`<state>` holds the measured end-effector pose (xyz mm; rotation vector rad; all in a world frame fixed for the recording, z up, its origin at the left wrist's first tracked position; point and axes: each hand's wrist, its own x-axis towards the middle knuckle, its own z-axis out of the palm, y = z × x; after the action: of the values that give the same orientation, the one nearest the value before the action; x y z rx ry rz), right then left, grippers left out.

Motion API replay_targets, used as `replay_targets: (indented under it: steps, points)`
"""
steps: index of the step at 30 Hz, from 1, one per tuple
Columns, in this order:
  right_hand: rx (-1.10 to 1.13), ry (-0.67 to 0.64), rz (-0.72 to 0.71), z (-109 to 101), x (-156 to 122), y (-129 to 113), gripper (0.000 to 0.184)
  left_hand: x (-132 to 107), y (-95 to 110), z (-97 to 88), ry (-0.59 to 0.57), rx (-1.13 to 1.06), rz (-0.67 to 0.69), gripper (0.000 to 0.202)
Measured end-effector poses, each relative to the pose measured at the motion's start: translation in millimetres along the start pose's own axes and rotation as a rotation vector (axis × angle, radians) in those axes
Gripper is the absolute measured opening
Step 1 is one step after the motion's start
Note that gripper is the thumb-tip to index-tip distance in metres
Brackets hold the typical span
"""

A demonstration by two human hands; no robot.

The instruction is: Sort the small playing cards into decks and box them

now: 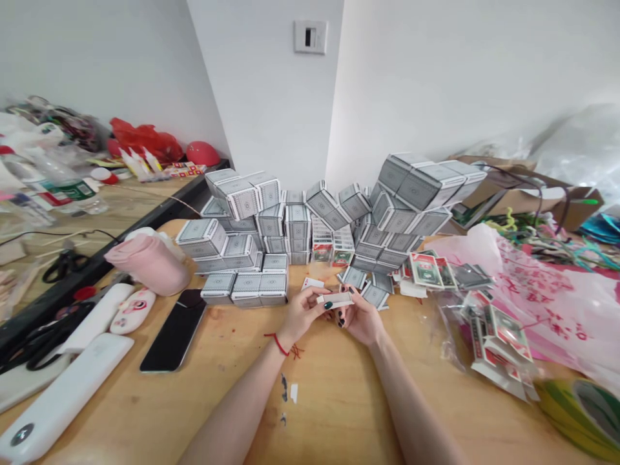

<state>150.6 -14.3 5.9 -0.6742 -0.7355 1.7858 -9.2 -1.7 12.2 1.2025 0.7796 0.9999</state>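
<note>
Close together at the middle of the table, my left hand and my right hand both grip a small white card box, seen along a narrow side. Dark-nailed fingers are closed around its two ends. What lies beneath the box is partly hidden by the fingers. Just behind, a playing card lies on the table. Several loose grey patterned cards are to the right of my right hand. Beyond are stacks of grey patterned card decks and red-and-green card boxes.
At left are a black phone, a long white device and a pink rolled item. Opened card boxes, a pink plastic bag and yellow tape lie at right. A wall stands behind the stacks.
</note>
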Motion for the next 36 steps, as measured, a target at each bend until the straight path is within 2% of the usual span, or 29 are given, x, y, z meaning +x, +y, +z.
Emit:
replay_targets:
  steps: [3,8,11,15,19,25,33,36]
  points:
    - [-0.064,0.002,-0.043,4.0,0.6,-2.4,0.021,0.0,0.4,0.4,-0.031,0.028,0.053,0.036]
    - [-0.166,0.146,-0.15,3.5,4.3,1.9,0.031,-1.7,-0.9,4.0,-0.004,0.192,0.11,0.04]
    - [-0.272,0.157,-0.205,1.3,5.2,5.0,0.037,-2.9,-2.8,5.5,0.045,0.332,0.171,0.034]
    - [-0.377,0.088,-0.23,2.4,4.9,5.5,0.052,-3.9,-7.3,3.6,0.159,0.566,0.298,0.027]
    - [-0.425,0.087,-0.251,6.2,6.6,6.2,0.052,-4.4,-11.7,-0.4,0.24,0.709,0.396,0.025]
    - [-0.527,0.197,-0.271,4.2,9.9,8.8,0.034,-5.0,-12.2,-1.6,0.251,0.665,0.344,0.025]
    - [-0.491,0.302,-0.237,0.1,7.4,6.5,0.032,-5.1,-11.2,1.3,0.213,0.595,0.201,0.03]
    - [-0.453,0.285,-0.25,-0.9,7.1,6.3,0.032,-4.8,-10.1,1.9,0.191,0.549,0.208,0.031]
